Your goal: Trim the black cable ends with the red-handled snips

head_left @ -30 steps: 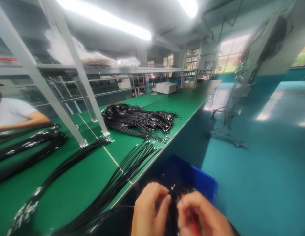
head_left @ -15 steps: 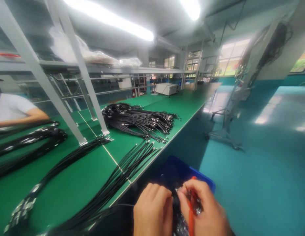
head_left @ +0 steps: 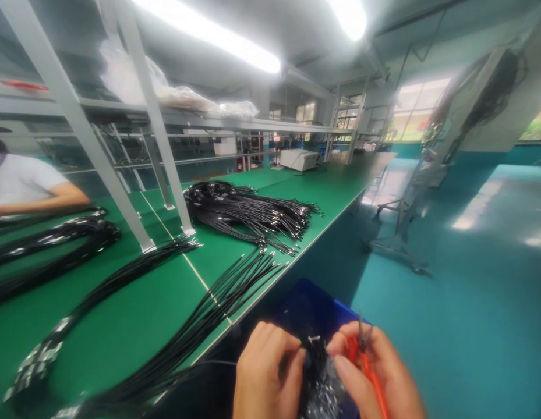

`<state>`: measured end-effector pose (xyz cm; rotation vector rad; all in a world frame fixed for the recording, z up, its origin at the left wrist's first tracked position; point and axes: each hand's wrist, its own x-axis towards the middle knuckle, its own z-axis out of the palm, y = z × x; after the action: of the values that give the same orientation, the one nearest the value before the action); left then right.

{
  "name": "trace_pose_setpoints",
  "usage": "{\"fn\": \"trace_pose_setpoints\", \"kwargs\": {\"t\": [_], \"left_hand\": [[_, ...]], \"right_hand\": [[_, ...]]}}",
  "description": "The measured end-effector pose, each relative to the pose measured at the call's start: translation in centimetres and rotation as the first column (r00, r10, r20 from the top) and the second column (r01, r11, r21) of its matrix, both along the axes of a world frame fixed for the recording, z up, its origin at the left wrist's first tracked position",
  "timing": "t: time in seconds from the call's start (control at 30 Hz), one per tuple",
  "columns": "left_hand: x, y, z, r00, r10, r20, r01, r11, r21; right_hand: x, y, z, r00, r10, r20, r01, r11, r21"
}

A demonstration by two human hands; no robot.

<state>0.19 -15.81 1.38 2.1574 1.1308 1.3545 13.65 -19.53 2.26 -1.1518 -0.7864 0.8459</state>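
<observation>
My left hand (head_left: 268, 369) is pinched at the near edge of the bench, over a blue bin (head_left: 346, 311). A thin black cable (head_left: 218, 362) runs from the bench into it; the cable's end is mostly hidden by the fingers. In my right hand (head_left: 384, 366) is a pair of orange-handled cutters (head_left: 370, 375), jaws pointing up and slightly apart. Thumb and forefinger of that hand come close together beside the cutters. Between the hands, shiny clear and dark scraps (head_left: 322, 390) show in the bin.
Black cables (head_left: 200, 320) lie along the green bench (head_left: 139, 326), with a larger cable pile (head_left: 253, 212) behind. White shelf posts (head_left: 161, 128) stand on the bench. A co-worker (head_left: 29, 183) sits at the left. A wheeled rack (head_left: 401, 233) stands on the floor.
My right hand has moved right, away from my left hand, and the cutters have turned so their jaws show. My left hand stays nearly in place.
</observation>
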Motion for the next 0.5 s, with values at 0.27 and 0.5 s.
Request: {"fn": "trace_pose_setpoints", "kwargs": {"t": [0.27, 0.5], "left_hand": [[0.7, -0.3, 0.0, 1.000, 0.024, 0.013, -0.025, 0.999, 0.042], [0.5, -0.3, -0.9, 0.980, 0.086, -0.178, -0.064, 0.990, 0.124]], "right_hand": [[-0.8, 1.1, -0.5, 0.999, -0.033, -0.017, 0.033, 0.999, 0.003], [-3.0, 0.0, -0.5, 0.873, -0.256, 0.414, 0.179, 0.960, 0.215]]}}
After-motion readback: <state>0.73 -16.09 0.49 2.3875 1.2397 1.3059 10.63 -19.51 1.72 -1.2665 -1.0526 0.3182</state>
